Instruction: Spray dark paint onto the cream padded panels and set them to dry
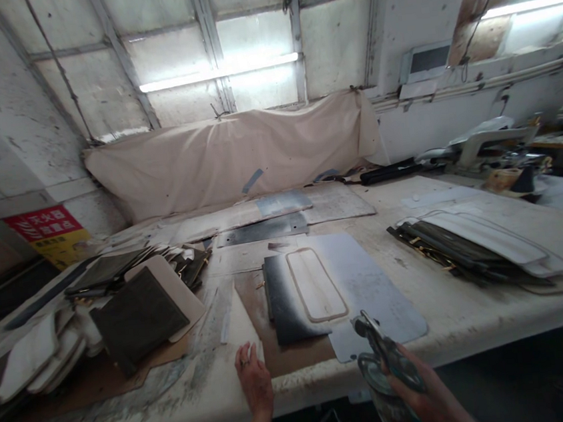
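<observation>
My right hand [415, 381] is wrapped around a spray gun [379, 345] with a cup below it, at the front edge of the table. The nozzle end lies over a grey-white sheet [375, 295]. On that sheet's left part lies a dark panel [288, 324] with a pale frame-shaped template [317, 284] on top. A pale, overspray-like haze surrounds the template. My left hand [254, 378] rests at the table edge beside a pointed pale piece [243, 322], its fingers loosely bent and apart, with nothing visible in them.
To the left are stacks of dark panels [139, 320] and pale pieces [40, 357]. On the right lies another stack of dark and white pieces [476, 247]. Flat boards [262, 220] lie at the back before a draped cloth [235, 152]. A machine [485, 139] stands far right.
</observation>
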Tool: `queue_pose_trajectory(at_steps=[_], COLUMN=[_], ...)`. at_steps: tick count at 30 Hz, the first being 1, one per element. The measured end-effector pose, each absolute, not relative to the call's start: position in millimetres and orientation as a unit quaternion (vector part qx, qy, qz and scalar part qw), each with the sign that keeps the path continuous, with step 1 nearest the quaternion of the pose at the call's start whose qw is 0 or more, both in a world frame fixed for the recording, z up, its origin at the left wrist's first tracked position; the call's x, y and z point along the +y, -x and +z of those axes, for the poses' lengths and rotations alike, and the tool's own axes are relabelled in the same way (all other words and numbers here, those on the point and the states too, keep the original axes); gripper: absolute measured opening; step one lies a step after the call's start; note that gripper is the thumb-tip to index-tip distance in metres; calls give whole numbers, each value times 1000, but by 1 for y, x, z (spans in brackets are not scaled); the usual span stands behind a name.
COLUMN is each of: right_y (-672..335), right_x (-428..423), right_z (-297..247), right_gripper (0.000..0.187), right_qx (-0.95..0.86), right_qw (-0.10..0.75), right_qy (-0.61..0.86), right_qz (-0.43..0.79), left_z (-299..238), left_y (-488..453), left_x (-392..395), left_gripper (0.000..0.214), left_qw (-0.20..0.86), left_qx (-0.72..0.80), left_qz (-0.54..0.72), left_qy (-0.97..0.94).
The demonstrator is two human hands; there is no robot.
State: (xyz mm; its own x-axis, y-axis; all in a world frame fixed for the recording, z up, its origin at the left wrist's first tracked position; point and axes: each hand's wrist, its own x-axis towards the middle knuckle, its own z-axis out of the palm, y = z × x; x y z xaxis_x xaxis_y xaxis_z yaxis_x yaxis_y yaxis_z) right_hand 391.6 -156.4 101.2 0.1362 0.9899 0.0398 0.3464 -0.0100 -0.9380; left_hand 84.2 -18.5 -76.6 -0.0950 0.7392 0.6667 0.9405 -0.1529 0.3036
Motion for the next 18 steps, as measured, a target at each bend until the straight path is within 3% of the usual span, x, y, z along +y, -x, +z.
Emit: queue_pose_trajectory(at_steps=[18], right_y=[-360], right_x=[-155], right_z=[105], right_gripper=[21], right_qx=[-598], right_qw=[450], right_qy=[552], right_qz=[369], left_z=[-75], left_y=[-85], left_x=[-18], left_gripper=[36], left_qw=[155], left_qx=[-642], left_qz=[-355], left_qy=[662])
